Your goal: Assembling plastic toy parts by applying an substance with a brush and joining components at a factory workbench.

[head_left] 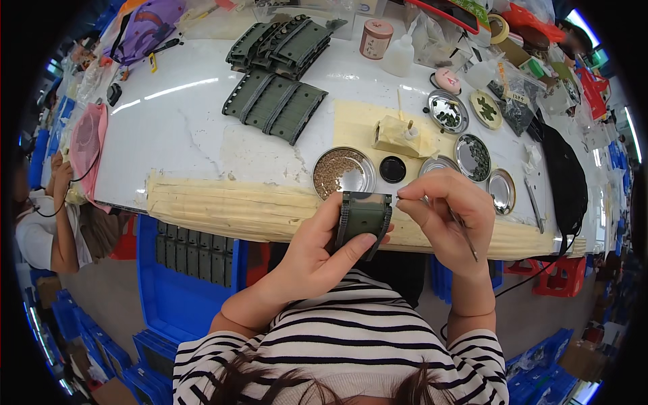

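My left hand (314, 253) is closed around a small dark-green moulded part (362, 221) with a tan patch and dark ribbed strips along two sides. It holds the part up just in front of the table's near edge. Beside the part's upper right corner, my right hand (452, 212) has thumb and forefinger pinched together. Whatever sits at those fingertips is too small to make out. A thin metal tool (464, 233), perhaps tweezers, is gripped in the same hand and points down toward the wrist. Just beyond the hands stands a round metal dish (370, 177) of small tan pieces.
Stacked green ribbed panels (277, 104) lie at the back. A black round lid (392, 169), a taped block (405, 137) and dishes of green bits (472, 158) stand right of centre. Padding (223, 206) covers the front edge. Below left, a blue crate (158, 304) holds similar parts.
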A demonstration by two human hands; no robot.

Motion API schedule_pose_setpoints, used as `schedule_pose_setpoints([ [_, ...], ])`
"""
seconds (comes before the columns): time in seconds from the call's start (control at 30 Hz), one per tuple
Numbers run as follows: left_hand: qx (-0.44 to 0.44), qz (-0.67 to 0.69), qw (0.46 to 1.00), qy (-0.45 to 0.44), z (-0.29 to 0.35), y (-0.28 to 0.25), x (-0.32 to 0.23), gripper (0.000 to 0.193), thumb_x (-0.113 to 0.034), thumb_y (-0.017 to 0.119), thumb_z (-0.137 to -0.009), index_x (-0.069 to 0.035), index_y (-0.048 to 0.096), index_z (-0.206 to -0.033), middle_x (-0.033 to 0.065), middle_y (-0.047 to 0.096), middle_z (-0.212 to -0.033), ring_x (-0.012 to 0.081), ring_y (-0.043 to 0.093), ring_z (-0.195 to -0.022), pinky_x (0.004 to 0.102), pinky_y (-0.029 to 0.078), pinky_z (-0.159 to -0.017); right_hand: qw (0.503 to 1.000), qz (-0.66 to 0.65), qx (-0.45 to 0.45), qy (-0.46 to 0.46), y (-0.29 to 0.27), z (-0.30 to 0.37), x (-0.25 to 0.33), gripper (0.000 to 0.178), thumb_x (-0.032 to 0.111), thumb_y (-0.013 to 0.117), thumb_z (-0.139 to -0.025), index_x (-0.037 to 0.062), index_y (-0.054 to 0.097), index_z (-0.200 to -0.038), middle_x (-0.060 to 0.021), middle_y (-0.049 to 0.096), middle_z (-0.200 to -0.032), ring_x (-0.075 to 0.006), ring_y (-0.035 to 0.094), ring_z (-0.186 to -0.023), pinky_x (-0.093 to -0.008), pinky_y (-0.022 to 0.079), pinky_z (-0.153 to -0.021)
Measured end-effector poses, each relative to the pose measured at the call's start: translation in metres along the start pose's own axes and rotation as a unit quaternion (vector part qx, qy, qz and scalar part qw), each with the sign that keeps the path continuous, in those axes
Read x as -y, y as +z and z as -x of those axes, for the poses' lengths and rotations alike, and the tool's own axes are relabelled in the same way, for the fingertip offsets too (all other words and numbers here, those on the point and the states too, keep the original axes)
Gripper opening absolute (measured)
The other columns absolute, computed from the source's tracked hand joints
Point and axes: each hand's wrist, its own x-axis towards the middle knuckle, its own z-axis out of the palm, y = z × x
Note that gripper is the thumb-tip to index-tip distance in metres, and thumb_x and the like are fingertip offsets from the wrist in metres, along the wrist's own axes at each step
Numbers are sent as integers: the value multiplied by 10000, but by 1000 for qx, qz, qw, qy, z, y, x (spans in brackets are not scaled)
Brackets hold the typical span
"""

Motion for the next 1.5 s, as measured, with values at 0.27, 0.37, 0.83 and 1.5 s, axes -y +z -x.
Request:
schedule_pose_setpoints([
  [0.27, 1, -19, 1000, -1, -1, -2, 3, 345, -10, 474, -931, 12, 360, -1256, 161, 590, -1103, 209, 609, -1010, 321, 495, -882, 996, 46, -2, -76, 10, 1, -2, 255, -51, 693, -660, 21, 637, -898, -84, 621, -782, -200, 608, -637, -269, 468, -534],
  [0.37, -3, -29, 999, -12, -1, -3, 3, 351, -8, 474, -929, 14, 358, -1260, 154, 582, -1112, 201, 609, -1006, 314, 495, -880, 990, 73, -4, -118, 13, 3, -11, 276, -38, 681, -647, 22, 636, -912, -89, 623, -794, -210, 608, -635, -282, 473, -536],
  [0.83, -10, -21, 1000, 6, -2, -2, 4, 362, -27, 491, -924, 21, 363, -1260, 159, 596, -1077, 204, 620, -968, 307, 520, -835, 997, 19, 12, -74, 10, 6, -6, 242, -33, 674, -693, 25, 656, -928, -93, 626, -820, -219, 614, -639, -282, 470, -524],
  [1.5, -26, 233, 967, -96, 0, -6, 3, 360, -135, 467, -958, -22, 352, -1280, 198, 601, -1055, 249, 639, -919, 377, 519, -843, 990, 37, -129, -39, -10, -5, -20, 138, -31, 659, -784, 17, 674, -912, -27, 573, -723, -69, 385, -510, -196, 289, -466],
])
